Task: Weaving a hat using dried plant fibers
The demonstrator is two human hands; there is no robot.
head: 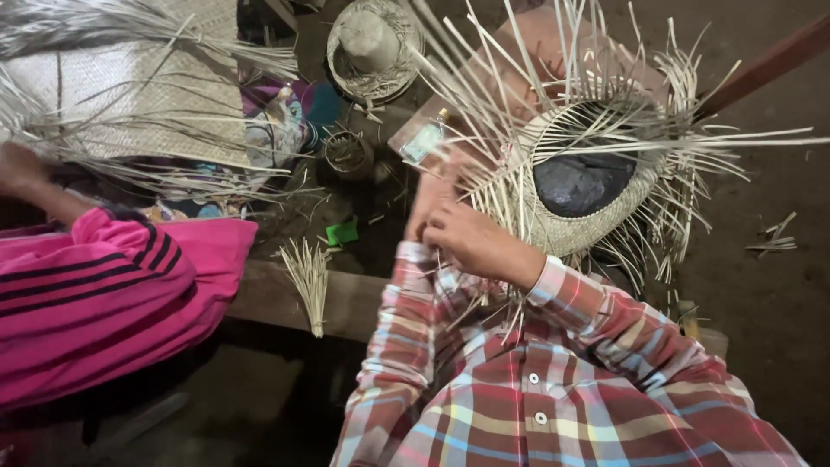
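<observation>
Dim warm light, dark floor shadows, soft focus, motion-blurred straw edges

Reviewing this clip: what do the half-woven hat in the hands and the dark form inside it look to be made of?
The half-woven hat looks like dried palm or straw strips: pale, matt and flat, plaited tight at the crown, with loose ends fanning out. The dark form inside it is glossy black and crinkled, perhaps plastic film over a block; I cannot tell for sure. Both the left hand and right hand work the strands.
</observation>
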